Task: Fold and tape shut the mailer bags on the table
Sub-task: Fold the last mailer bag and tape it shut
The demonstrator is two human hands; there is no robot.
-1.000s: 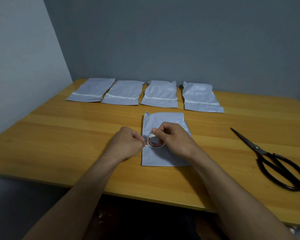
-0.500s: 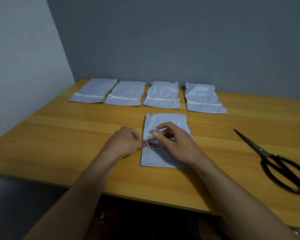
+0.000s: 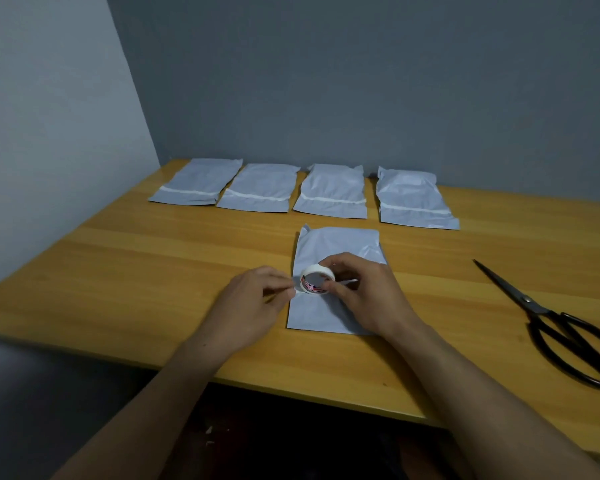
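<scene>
Two hands work over the near mailer bag point(image 3: 340, 242), which lies flat mid-table point(image 3: 153, 271). Right hand point(image 3: 364, 296) grips the white tape roll point(image 3: 317, 279), held on edge just above the bag. Left hand point(image 3: 253, 303) pinches the loose tape end at the roll's left side. Black scissors point(image 3: 551, 323) lie well off to the right. Four more bags point(image 3: 331, 192) sit in a row along the far edge, a white strip across each.

Far edge of worktop point(image 3: 136, 271): four mailer bags side by side, starting near the left corner: leftmost bag point(image 3: 196, 183), second bag point(image 3: 260, 188), third bag point(image 3: 333, 190), rightmost bag point(image 3: 411, 197).
Centre, toward near edge: fifth bag point(image 3: 336, 244), in front of third bag.
Over fifth bag: tape roll point(image 3: 317, 278), between left hand point(image 3: 253, 306) and right hand point(image 3: 364, 296), touching both.
Right edge: scissors point(image 3: 526, 299), well apart from the bags.
</scene>
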